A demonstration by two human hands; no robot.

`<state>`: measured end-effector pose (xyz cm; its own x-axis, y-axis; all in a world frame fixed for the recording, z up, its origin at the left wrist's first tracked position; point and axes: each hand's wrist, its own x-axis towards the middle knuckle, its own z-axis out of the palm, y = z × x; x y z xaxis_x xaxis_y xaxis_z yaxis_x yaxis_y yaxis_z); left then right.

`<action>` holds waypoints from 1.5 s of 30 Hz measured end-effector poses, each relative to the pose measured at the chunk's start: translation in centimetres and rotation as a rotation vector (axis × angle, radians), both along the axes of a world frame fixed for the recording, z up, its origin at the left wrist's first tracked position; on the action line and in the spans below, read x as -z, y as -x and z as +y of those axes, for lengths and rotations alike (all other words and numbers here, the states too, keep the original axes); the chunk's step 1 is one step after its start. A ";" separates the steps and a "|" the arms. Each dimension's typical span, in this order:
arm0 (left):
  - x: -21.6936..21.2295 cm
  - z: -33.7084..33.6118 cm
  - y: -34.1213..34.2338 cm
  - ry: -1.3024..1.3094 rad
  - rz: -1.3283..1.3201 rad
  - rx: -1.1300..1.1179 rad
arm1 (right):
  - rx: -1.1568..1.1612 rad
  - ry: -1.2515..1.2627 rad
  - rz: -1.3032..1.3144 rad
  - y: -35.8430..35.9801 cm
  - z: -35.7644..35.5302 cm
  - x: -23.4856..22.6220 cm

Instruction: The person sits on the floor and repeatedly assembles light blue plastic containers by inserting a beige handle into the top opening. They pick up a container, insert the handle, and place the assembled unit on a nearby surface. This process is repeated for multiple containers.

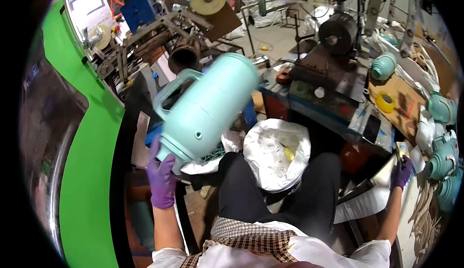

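Note:
My left hand (163, 181), in a purple glove, is closed round the narrow neck end of a mint-green plastic jug body (209, 108). The jug is held tilted in the air, its wide base up to the right and its handle on the left side. A small round hole shows near its shoulder. Far to the right, my right hand (401, 172), also gloved in purple, has its fingers bent at a small yellow-and-white piece (401, 149); what exactly that piece is, I cannot make out. A white strip (366, 204) lies beside that hand.
Between my knees stands a white sack (253, 144) with clear plastic pieces inside. Several green jug parts (441, 157) lie along the right. Ahead is a dark machine bench (319, 91); a green panel (84, 171) runs down the left. A yellow ring (385, 102) lies on cardboard.

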<state>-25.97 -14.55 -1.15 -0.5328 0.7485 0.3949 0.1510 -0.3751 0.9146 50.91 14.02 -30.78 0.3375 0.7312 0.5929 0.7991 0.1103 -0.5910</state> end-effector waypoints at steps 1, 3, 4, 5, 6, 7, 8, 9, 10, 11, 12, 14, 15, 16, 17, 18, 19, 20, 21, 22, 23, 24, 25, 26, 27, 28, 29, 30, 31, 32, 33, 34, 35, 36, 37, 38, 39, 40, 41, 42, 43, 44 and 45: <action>0.5 1.0 -0.5 0.033 -0.262 0.210 | -0.013 0.022 -0.019 0.6 0.2 -0.5; 3.8 6.2 -0.8 0.032 -0.479 0.399 | -0.038 -0.054 0.159 1.2 0.1 -0.6; 4.4 9.3 -2.0 0.037 -0.518 0.493 | -0.037 -0.069 0.233 1.2 0.0 -0.7; 4.0 12.6 -4.1 -0.003 -0.490 0.593 | -0.036 -0.081 0.307 1.3 -0.3 -1.0; 4.2 15.8 -4.7 -0.043 -0.431 0.605 | 0.001 -0.041 0.274 2.5 -0.4 -1.2; 3.9 19.0 -5.4 -0.038 -0.497 0.738 | 0.023 -0.075 0.251 3.3 -0.3 -1.4; 2.0 22.0 -8.7 -0.077 -0.532 0.849 | 0.022 -0.125 0.288 2.6 -0.5 -1.5; 1.1 24.9 -11.3 -0.042 -0.503 0.863 | 0.022 -0.184 0.318 1.1 -0.6 -1.2; 0.1 27.3 -13.3 0.002 -0.460 0.846 | 0.012 -0.132 0.357 1.7 -0.7 -1.1; -1.3 28.8 -17.4 0.057 -0.383 0.703 | 0.041 -0.112 0.336 -0.6 -1.1 -0.9; -2.2 30.5 -19.9 0.059 -0.308 0.703 | 0.044 -0.104 0.337 -0.8 -1.4 -0.9; -2.5 36.9 -22.1 0.038 -0.131 0.635 | 0.015 -0.106 0.380 0.8 -1.5 -0.8; -2.5 40.6 -22.5 -0.037 0.055 0.547 | -0.009 -0.108 0.412 2.6 -1.5 -1.4; -3.2 42.8 -23.6 -0.058 0.053 0.590 | -0.020 -0.120 0.435 3.0 -1.5 -1.9; -4.4 44.4 -24.9 -0.020 0.375 0.378 | -0.030 -0.153 0.462 1.7 -1.7 -2.0; -4.5 48.0 -24.6 -0.085 0.327 0.416 | -0.075 -0.191 0.504 1.4 -0.8 -1.4; -4.3 49.1 -25.9 -0.171 0.261 0.430 | -0.096 -0.222 0.546 0.6 -0.5 -0.4; -3.4 49.8 -25.9 -0.223 0.216 0.414 | -0.100 -0.177 0.738 2.2 -0.1 0.2; -2.9 50.1 -26.0 -0.291 0.150 0.413 | -0.093 -0.272 0.703 1.3 0.1 0.9; -2.5 49.7 -25.4 -0.176 0.146 0.639 | -0.070 -0.203 0.627 0.3 -0.5 1.7; -1.3 49.1 -23.5 -0.134 0.170 0.642 | -0.090 -0.123 0.548 0.0 -0.5 1.4; -0.3 47.7 -22.0 -0.141 0.210 0.610 | -0.099 -0.115 0.581 0.9 -0.3 0.9; 1.5 45.9 -21.0 -0.177 0.240 0.571 | -0.109 -0.091 0.598 1.0 -0.8 0.3; 2.9 43.7 -21.2 -0.256 0.251 0.544 | -0.160 -0.017 0.595 -2.4 -1.2 0.7; 4.8 40.7 -21.0 -0.337 0.253 0.520 | -0.127 0.005 0.692 -3.8 -1.3 0.8; 6.8 37.4 -20.3 -0.414 0.243 0.522 | -0.059 0.076 0.898 -2.9 -1.9 0.5; 8.7 34.2 -19.8 -0.464 0.175 0.606 | -0.113 -0.041 1.065 -5.1 -2.8 0.4; 10.5 31.0 -17.7 -0.485 0.020 0.738 | -0.046 -0.028 0.317 -9.3 -3.6 1.0; 11.9 25.5 -14.8 -0.371 -0.466 1.071 | -0.057 -0.033 0.824 -4.7 -4.3 -1.1; 14.0 21.0 -9.7 -0.235 -0.294 0.813 | -0.018 -0.066 0.810 -1.8 -5.1 -3.0; 17.1 15.9 -3.7 -0.101 -0.142 0.559 | -0.015 -0.029 0.807 -2.5 -4.9 -3.3; 18.4 10.6 0.5 0.092 -0.127 0.249 | -0.015 -0.023 0.797 -2.3 -4.7 -4.0; 23.8 4.3 5.8 0.041 0.277 -0.180 | -0.048 0.003 0.789 -1.0 -3.3 -4.6; 28.3 -3.3 10.3 0.224 0.719 -0.387 | -0.073 0.023 0.779 0.2 -2.5 -4.9; 32.1 -10.4 13.0 0.382 0.626 -0.607 | -0.089 0.029 0.778 1.3 -2.3 -5.1; 35.3 -17.3 14.6 0.459 0.135 -0.783 | -0.101 0.044 0.776 2.2 -2.0 -4.9; 37.8 -23.6 15.2 0.408 -0.372 -0.927 | -0.106 0.051 0.778 2.8 -2.1 -4.8; 39.3 -28.4 15.2 0.359 -0.654 -1.043 | -0.105 0.060 0.780 3.5 -2.3 -4.6; 40.4 -32.8 14.9 0.324 -0.826 -1.120 | -0.110 0.076 0.788 4.0 -2.4 -4.5; 40.1 -32.9 13.5 0.298 -0.937 -1.139 | -0.119 0.057 0.778 4.5 -3.0 -5.4; 39.2 -33.1 12.1 0.275 -1.044 -1.161 | -0.129 0.036 0.767 4.9 -3.6 -6.4; 39.7 -35.6 11.5 0.238 -1.110 -1.161 | -0.159 0.050 0.782 5.7 -3.0 -6.7; 40.7 -37.3 11.4 0.203 -1.158 -1.134 | -0.174 0.062 0.801 6.0 -3.0 -6.9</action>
<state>-37.41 -51.82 -41.81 -0.7396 -0.2241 -0.6347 -0.5131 -0.4226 0.7471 44.93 11.00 -23.89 0.5200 0.8356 0.1771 0.1075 0.1417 -0.9841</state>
